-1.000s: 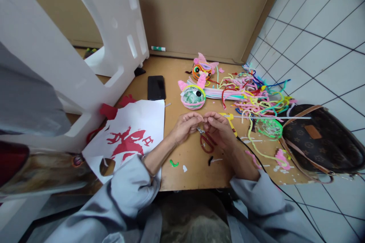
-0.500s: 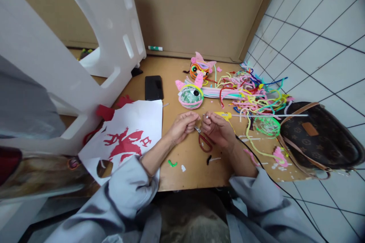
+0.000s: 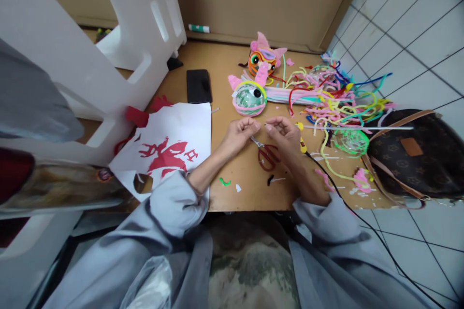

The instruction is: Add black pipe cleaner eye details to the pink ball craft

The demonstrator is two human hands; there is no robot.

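Above the table, my left hand [image 3: 239, 136] has its thumb and fingers pinched together; anything between them is too small to make out. Just across a narrow gap, my right hand [image 3: 284, 134] pinches too, with a tiny dark speck at its fingertips that I cannot name. Below the hands lie red-handled scissors [image 3: 268, 157], their blades pointing toward my left hand. A yellow glue gun [image 3: 303, 141] is partly hidden behind my right hand. Just beyond my hands sits a round green-and-white craft head [image 3: 249, 97] with pink ears and one black-and-white eye.
An orange craft head [image 3: 261, 63] stands farther back. Tangled pipe cleaners [image 3: 337, 99] and a brown handbag [image 3: 411, 154] fill the right side. White paper with red cutouts [image 3: 197, 120] and a black phone [image 3: 198, 86] lie left. A black cord [image 3: 348, 207] crosses the table's right edge.
The camera view has tilted, so the table sits higher in the picture. Both hands stay pinched close together, and my right hand has turned slightly. The things on the table look unmoved.
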